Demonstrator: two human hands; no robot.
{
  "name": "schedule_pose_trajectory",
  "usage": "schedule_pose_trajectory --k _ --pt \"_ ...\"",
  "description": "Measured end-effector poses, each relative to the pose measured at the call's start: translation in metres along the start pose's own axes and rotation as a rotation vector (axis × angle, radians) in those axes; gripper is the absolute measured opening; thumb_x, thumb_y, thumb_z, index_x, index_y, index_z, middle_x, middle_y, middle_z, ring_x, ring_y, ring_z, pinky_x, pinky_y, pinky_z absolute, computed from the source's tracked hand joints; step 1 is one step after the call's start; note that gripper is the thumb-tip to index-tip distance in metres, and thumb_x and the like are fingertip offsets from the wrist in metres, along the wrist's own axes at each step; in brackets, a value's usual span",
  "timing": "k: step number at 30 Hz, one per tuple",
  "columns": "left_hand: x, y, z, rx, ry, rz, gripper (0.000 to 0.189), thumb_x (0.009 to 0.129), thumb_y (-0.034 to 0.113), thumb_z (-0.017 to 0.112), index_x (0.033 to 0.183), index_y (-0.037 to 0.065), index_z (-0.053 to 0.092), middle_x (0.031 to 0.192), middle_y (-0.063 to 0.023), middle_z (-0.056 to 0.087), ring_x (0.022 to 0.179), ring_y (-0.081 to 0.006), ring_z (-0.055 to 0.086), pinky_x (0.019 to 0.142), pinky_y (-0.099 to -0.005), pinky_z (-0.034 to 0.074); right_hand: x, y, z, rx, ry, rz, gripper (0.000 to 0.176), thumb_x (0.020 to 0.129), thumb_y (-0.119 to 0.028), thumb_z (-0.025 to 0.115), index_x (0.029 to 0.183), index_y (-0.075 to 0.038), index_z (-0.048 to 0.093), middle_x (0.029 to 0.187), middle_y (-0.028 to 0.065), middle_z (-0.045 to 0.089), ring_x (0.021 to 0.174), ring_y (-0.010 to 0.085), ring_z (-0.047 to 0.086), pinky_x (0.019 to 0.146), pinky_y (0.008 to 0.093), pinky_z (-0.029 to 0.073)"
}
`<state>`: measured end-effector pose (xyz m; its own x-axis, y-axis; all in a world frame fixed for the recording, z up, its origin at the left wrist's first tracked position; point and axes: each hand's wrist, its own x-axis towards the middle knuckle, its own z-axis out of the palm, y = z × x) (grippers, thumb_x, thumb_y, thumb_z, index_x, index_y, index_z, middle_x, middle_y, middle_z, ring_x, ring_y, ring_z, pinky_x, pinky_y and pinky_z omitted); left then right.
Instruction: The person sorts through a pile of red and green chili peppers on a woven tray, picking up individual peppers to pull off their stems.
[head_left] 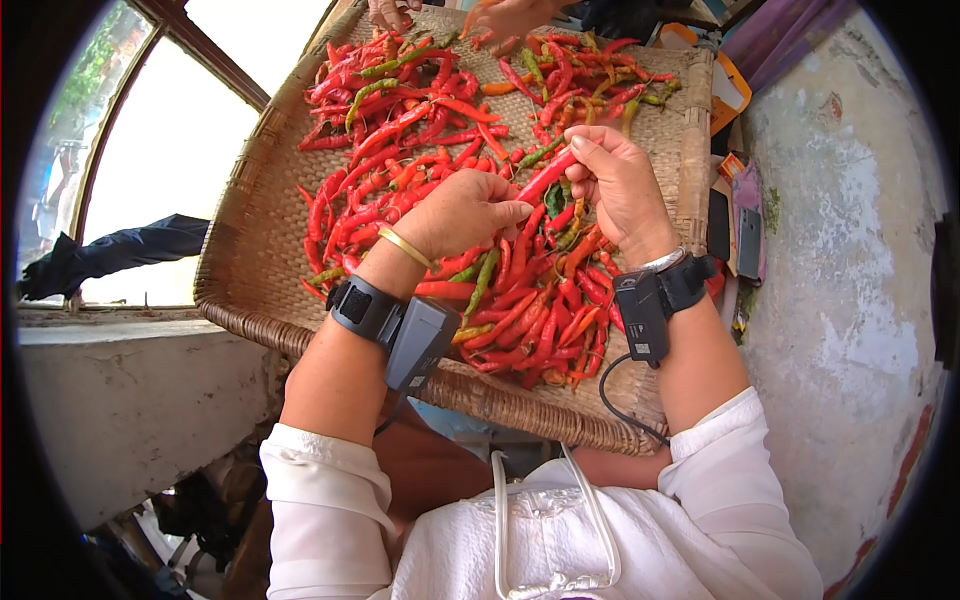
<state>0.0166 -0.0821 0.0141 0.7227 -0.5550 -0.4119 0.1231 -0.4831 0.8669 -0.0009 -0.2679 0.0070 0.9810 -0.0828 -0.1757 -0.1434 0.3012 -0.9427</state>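
A long red chili pepper [546, 176] is held between my two hands above the woven tray [262, 215]. My left hand [462, 212] pinches its lower end with thumb and fingers. At the upper end, my right hand [612, 178] has its thumb and fingertips closed on the same pepper. Beneath and around both hands lie heaps of red peppers [520, 330], with some green and orange ones among them. Another pile [400, 90] spreads over the far part of the tray.
A co-worker's hands [515, 18] reach over the tray's far edge. Left are a window [150, 130], a ledge [130, 350] and a dark folded cloth [120, 255]. On the right, a phone [748, 243] and other items stand by a worn wall [850, 250].
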Motion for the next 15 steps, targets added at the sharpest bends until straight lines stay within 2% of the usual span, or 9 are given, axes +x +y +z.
schedule_pose_trajectory --k 3,5,7,9,10,11,12,13,15 --pt "0.003 -0.001 -0.011 -0.026 0.065 -0.01 0.02 0.087 0.023 0.056 0.084 0.004 0.061 0.062 0.0021 0.056 0.046 -0.0027 0.043 0.043 -0.0181 0.035 -0.002 -0.004 0.002 0.119 0.051 -0.005 0.016 0.087 -0.015 0.054 0.097 -0.003 0.055 0.074 -0.0003 0.057 0.061 0.0062 0.055 0.051 0.0188 0.045" --pt "0.007 -0.002 -0.016 -0.235 0.217 0.053 0.02 0.087 0.022 0.056 0.085 0.004 0.061 0.062 0.0022 0.056 0.045 -0.0019 0.042 0.041 -0.0179 0.033 -0.001 -0.005 0.0 0.178 0.098 0.019 0.022 0.087 -0.018 0.054 0.103 -0.003 0.053 0.074 0.0011 0.056 0.065 0.0073 0.056 0.053 0.0201 0.046" --pt "0.009 0.004 -0.02 -0.269 0.26 0.062 0.022 0.087 0.023 0.057 0.092 0.002 0.061 0.071 -0.0037 0.062 0.052 -0.0036 0.048 0.047 -0.019 0.04 0.0 -0.001 -0.003 0.069 0.01 0.078 0.023 0.086 -0.019 0.054 0.103 -0.002 0.054 0.076 0.0021 0.057 0.067 0.0081 0.057 0.055 0.0212 0.046" --pt "0.013 0.009 -0.012 -0.443 0.6 0.429 0.027 0.086 0.023 0.058 0.1 0.001 0.06 0.085 -0.0106 0.065 0.064 -0.0069 0.054 0.058 -0.0214 0.046 -0.002 0.002 0.0 -0.04 -0.078 0.136 0.025 0.086 -0.02 0.054 0.103 -0.002 0.055 0.077 0.0031 0.058 0.068 0.0089 0.057 0.056 0.0223 0.047" --pt "0.015 0.002 -0.019 -0.232 0.578 0.438 0.03 0.084 0.021 0.06 0.103 -0.001 0.06 0.096 -0.0151 0.063 0.077 -0.012 0.058 0.069 -0.0266 0.048 -0.005 0.005 0.006 -0.285 -0.179 0.155 0.025 0.085 -0.019 0.054 0.102 0.0 0.056 0.079 0.0035 0.059 0.069 0.0094 0.057 0.057 0.0231 0.047" --pt "0.016 -0.006 -0.02 -0.233 0.578 0.438 0.03 0.084 0.021 0.06 0.103 -0.001 0.06 0.096 -0.0151 0.063 0.077 -0.012 0.058 0.069 -0.0266 0.048 -0.009 0.008 0.011 -0.531 -0.28 0.173 0.026 0.085 -0.019 0.054 0.101 0.001 0.057 0.081 0.0038 0.06 0.07 0.01 0.058 0.059 0.024 0.047" --pt "0.016 -0.012 -0.02 0.1 0.521 0.387 0.026 0.081 0.019 0.061 0.098 -0.001 0.061 0.092 -0.0145 0.064 0.076 -0.015 0.06 0.069 -0.0281 0.048 -0.012 0.01 0.013 -0.667 -0.356 0.14 0.025 0.081 -0.018 0.056 0.097 0.001 0.059 0.083 0.0079 0.063 0.071 0.0165 0.06 0.063 0.0284 0.048" --pt "0.017 -0.017 -0.02 0.429 0.456 0.328 0.023 0.078 0.017 0.062 0.094 0.0 0.063 0.087 -0.014 0.065 0.075 -0.0181 0.061 0.069 -0.0296 0.048 -0.013 0.014 0.012 -0.669 -0.359 0.139 0.025 0.081 -0.018 0.056 0.097 0.001 0.059 0.083 0.0079 0.063 0.071 0.0165 0.06 0.063 0.0284 0.048" --pt "0.017 -0.025 -0.009 0.591 0.185 0.216 0.02 0.073 0.017 0.063 0.087 0.003 0.065 0.08 -0.0142 0.064 0.074 -0.0249 0.062 0.069 -0.0329 0.049 -0.014 0.022 0.008 -0.968 -0.528 -0.014 0.023 0.078 -0.019 0.057 0.093 -0.002 0.062 0.081 0.0134 0.063 0.075 0.0237 0.061 0.069 0.0333 0.048"
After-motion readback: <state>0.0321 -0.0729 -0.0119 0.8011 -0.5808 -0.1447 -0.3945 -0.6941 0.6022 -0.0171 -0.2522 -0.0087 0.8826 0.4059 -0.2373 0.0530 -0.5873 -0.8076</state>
